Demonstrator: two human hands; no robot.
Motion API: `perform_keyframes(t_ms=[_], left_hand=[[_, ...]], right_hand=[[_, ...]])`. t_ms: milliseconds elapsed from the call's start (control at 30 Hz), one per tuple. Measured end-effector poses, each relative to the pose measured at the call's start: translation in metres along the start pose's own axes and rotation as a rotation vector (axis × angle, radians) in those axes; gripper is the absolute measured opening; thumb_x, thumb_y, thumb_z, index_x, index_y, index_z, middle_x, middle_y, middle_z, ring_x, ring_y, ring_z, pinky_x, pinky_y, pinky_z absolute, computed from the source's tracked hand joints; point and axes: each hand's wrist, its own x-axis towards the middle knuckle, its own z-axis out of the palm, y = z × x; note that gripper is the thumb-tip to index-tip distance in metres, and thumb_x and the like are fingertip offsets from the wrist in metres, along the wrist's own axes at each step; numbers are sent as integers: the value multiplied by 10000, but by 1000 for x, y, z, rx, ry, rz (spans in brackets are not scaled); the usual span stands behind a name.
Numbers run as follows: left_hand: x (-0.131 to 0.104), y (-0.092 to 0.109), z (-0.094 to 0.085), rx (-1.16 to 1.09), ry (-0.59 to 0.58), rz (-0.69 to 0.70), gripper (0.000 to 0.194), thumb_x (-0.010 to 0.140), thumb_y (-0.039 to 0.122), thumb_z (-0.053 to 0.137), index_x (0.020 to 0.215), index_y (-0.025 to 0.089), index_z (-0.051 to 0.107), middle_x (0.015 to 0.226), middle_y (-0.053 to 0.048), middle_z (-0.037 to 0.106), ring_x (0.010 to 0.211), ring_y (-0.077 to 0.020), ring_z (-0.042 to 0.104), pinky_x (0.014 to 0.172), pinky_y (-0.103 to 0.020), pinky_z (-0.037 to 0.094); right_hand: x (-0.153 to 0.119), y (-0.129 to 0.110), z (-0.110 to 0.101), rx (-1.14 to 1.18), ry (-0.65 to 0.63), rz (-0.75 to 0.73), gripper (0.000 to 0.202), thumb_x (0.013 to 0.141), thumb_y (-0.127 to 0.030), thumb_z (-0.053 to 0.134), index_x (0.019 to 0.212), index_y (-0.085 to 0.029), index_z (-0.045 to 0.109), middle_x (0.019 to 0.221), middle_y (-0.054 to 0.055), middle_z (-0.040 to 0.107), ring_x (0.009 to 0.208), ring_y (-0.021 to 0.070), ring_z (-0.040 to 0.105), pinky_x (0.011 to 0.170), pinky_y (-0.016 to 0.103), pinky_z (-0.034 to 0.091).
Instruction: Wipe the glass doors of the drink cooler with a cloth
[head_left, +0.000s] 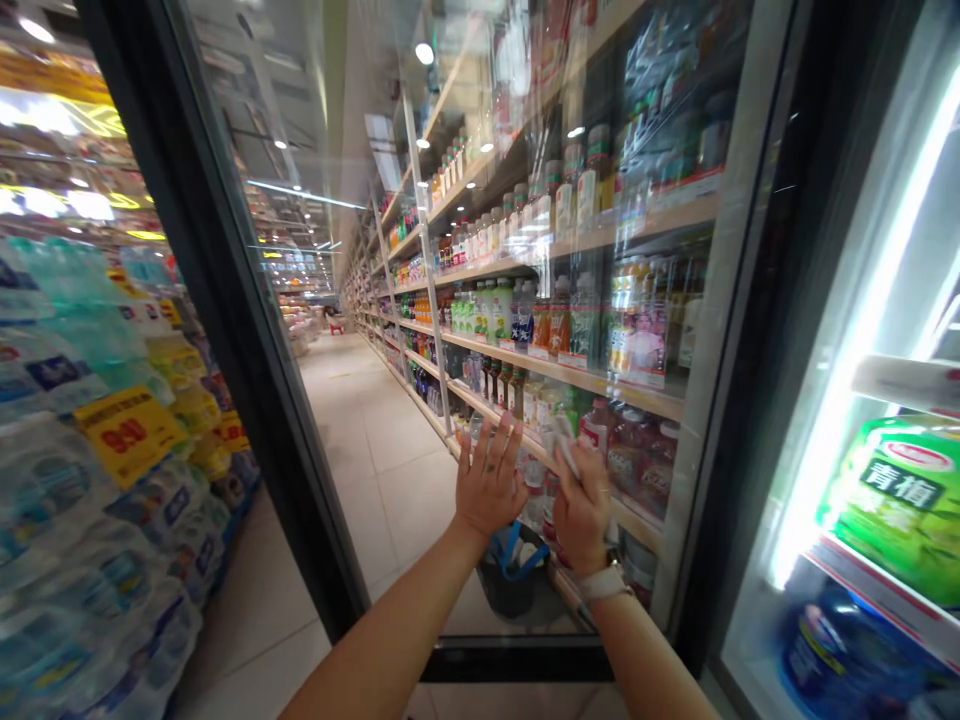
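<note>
A glass door with a dark frame stands in front of me. My left hand lies flat on the pane, fingers spread, holding nothing. Just to its right, my right hand is closed on a pale cloth and presses it against the glass. The cloth is partly hidden by my fingers and slightly blurred. A watch with a light strap is on my right wrist. Below my hands, a dark bucket with a blue handle shows through the glass.
Through the pane appear long shelves of bottled drinks and a tiled aisle. Wrapped water bottles with a yellow price sign are stacked at left. A lit cooler at right holds a green bottle pack and dark blue bottles.
</note>
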Motion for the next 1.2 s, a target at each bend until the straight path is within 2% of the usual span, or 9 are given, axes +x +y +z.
perform_keyframes(t_ms=[167, 267, 400, 500, 600, 700, 933, 1033, 1200], left_hand=[[2, 1, 0, -15, 6, -13, 759, 814, 231, 506, 1527, 142, 264, 1501, -115, 432, 1477, -259, 233, 1224, -477, 144], [2, 2, -1, -15, 17, -11, 763, 815, 229, 503, 1530, 141, 254, 1502, -115, 431, 1479, -259, 223, 1223, -481, 148], [2, 2, -1, 7, -10, -15, 762, 819, 235, 501, 1532, 144, 247, 1510, -113, 418, 1481, -260, 221, 1223, -481, 150], [1, 1, -1, 26, -26, -11, 752, 826, 250, 495, 1531, 147, 254, 1512, -115, 415, 1477, -259, 232, 1223, -477, 150], [1, 0, 0, 44, -34, -9, 731, 832, 252, 476, 1527, 153, 270, 1513, -112, 415, 1475, -263, 237, 1223, -480, 143], [1, 0, 1, 51, -46, -10, 723, 836, 254, 469, 1525, 148, 276, 1512, -113, 418, 1475, -272, 231, 1221, -485, 153], [2, -7, 4, 55, -9, 14, 716, 876, 258, 470, 1535, 129, 222, 1532, -138, 374, 1484, -287, 187, 1220, -513, 167], [3, -5, 7, 75, -12, 32, 721, 898, 253, 507, 1541, 169, 192, 1562, -140, 308, 1491, -296, 133, 1213, -551, 167], [1, 20, 16, 91, -27, -147, 712, 919, 162, 495, 1541, 221, 154, 1608, -158, 136, 1494, -326, 37, 1164, -658, 194]], right_hand=[[33, 57, -30, -191, 328, 322, 440, 944, -187, 389, 1336, -162, 587, 1348, 175, 576, 1311, 302, 504, 1081, 547, 418], [37, 62, -33, -223, 405, 418, 441, 940, -235, 436, 1348, -143, 574, 1356, 192, 567, 1289, 315, 520, 1070, 539, 427], [22, 27, -14, -137, 251, 322, 443, 954, -203, 393, 1364, -184, 561, 1392, 165, 545, 1326, 300, 487, 1087, 541, 416], [5, -8, 1, -6, 30, 123, 472, 950, -148, 374, 1377, -260, 544, 1354, 101, 593, 1338, 245, 481, 1110, 502, 409], [-2, -22, 3, 83, -93, -49, 482, 940, -115, 410, 1367, -295, 543, 1300, 58, 639, 1318, 191, 500, 1131, 444, 397], [6, -4, -6, 49, -78, -40, 497, 935, -89, 387, 1352, -299, 555, 1313, 48, 629, 1345, 180, 469, 1154, 444, 358], [36, 69, -38, -159, 275, 397, 472, 935, -185, 388, 1385, -174, 532, 1424, 160, 511, 1399, 291, 395, 1139, 570, 325], [32, 62, -34, -156, 264, 427, 478, 944, -192, 375, 1402, -175, 510, 1445, 150, 494, 1406, 274, 387, 1131, 534, 362], [8, 7, -8, 6, 61, 175, 504, 942, -112, 363, 1407, -251, 499, 1401, 68, 563, 1403, 191, 394, 1167, 443, 348]])
